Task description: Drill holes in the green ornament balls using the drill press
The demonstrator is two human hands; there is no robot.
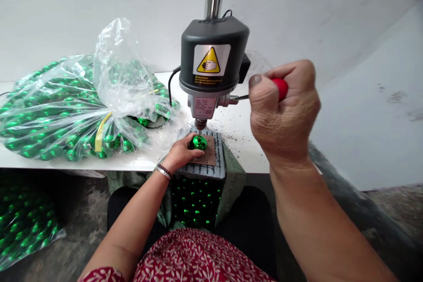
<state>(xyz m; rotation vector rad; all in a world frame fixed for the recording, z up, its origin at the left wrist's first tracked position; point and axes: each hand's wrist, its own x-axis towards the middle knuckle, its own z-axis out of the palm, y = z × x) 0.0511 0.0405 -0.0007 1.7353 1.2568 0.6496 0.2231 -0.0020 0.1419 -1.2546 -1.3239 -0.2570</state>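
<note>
A shiny green ball sits on a brown board on the grey slotted base of a drill press. My left hand grips the ball from its left side, thumb in front and fingers behind. Directly above the ball is the drill chuck, its thin bit at the ball's top; whether it has entered the ball is too small to tell. My right hand, raised at the right, is closed around the red knob of the press lever.
A large clear bag of green balls lies on the white table at the left. Another bag of green balls is below, at lower left. More green balls show below the base, between my legs. Dark shavings surround the base.
</note>
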